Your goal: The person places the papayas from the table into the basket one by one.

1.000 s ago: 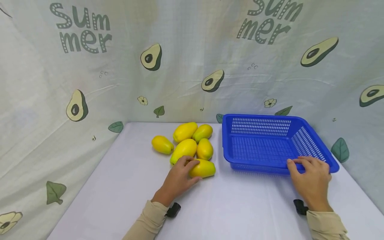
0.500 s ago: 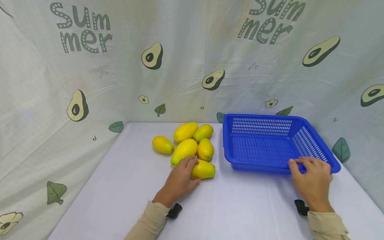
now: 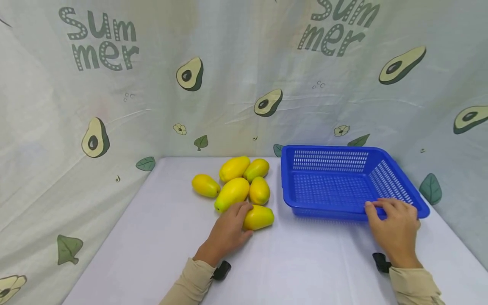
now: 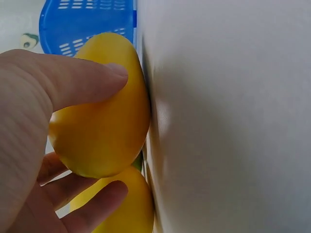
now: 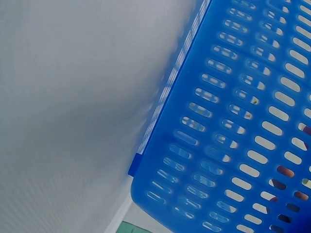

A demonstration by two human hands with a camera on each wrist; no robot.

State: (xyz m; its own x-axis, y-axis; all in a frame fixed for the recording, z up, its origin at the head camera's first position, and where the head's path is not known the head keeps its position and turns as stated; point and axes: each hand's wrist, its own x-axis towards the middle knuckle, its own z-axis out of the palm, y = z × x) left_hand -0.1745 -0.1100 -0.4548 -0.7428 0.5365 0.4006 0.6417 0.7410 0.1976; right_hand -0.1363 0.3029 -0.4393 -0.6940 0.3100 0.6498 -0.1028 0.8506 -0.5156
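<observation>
Left hand [image 3: 228, 231] grips the nearest yellow fruit [image 3: 260, 217] at its left end, thumb and fingers curled about it; the fruit lies on the white table [image 3: 305, 262] between the two hands. Right hand [image 3: 397, 231], well apart, holds the blue basket [image 3: 324, 212] by its near rim.

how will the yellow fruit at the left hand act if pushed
The yellow fruit would probably roll sideways, being rounded and elongated. Its smooth skin may slip in the left hand. It seems firm: no dent shows by the thumb.

A slotted blue basket [image 5: 227, 96] stands on pale cloth [image 5: 73, 97].
</observation>
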